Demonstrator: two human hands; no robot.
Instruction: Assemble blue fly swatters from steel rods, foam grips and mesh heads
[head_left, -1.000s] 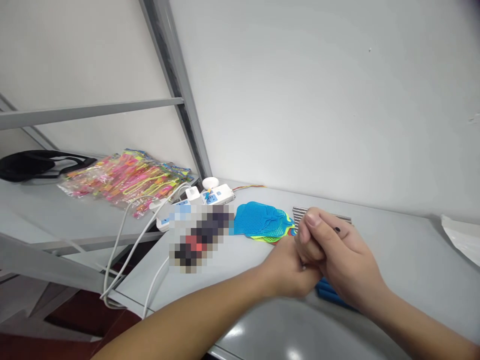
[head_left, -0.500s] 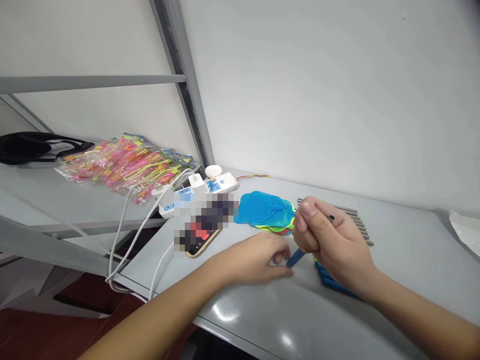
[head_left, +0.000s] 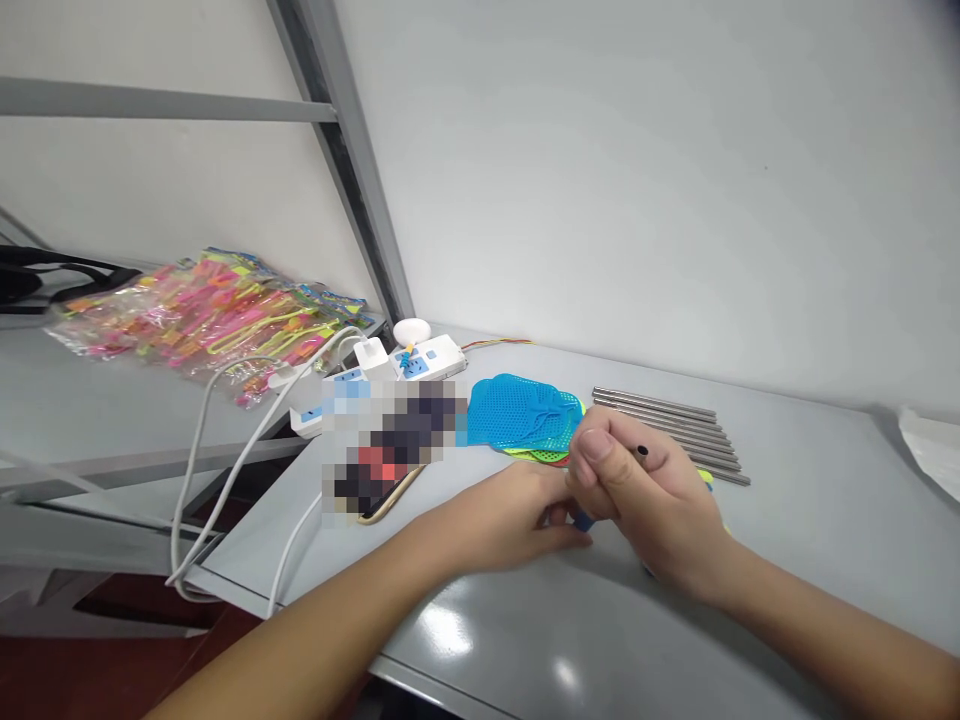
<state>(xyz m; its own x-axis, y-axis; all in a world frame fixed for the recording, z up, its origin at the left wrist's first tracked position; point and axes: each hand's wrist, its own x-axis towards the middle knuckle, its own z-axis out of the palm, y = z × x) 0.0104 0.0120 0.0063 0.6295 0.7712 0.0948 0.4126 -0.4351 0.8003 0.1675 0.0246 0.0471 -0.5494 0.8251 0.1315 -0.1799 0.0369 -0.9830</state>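
My right hand (head_left: 637,490) is wrapped in a fist round a thin metal tube (head_left: 643,452), whose dark hollow end sticks out by the thumb. Just below the fist shows a short piece of a blue handle (head_left: 583,521). My left hand (head_left: 517,520) curls its fingers and thumb about this handle, close against the right fist. The joint between tube and handle is hidden in the hands. Behind the hands lies a stack of mesh fly swatter heads (head_left: 517,410), blue on top. Several loose metal tubes (head_left: 675,425) lie in a row beyond my right hand.
A phone (head_left: 394,495), partly blurred out, lies left of the hands beside white power strips (head_left: 431,358) and a white cable (head_left: 289,550). Bagged colourful items (head_left: 217,320) cover the left shelf. White wall stands behind; white plastic (head_left: 930,455) lies far right.
My right fist has come down the blue handle toward my left hand, so less blue shows between them. The view has shifted slightly to the right.
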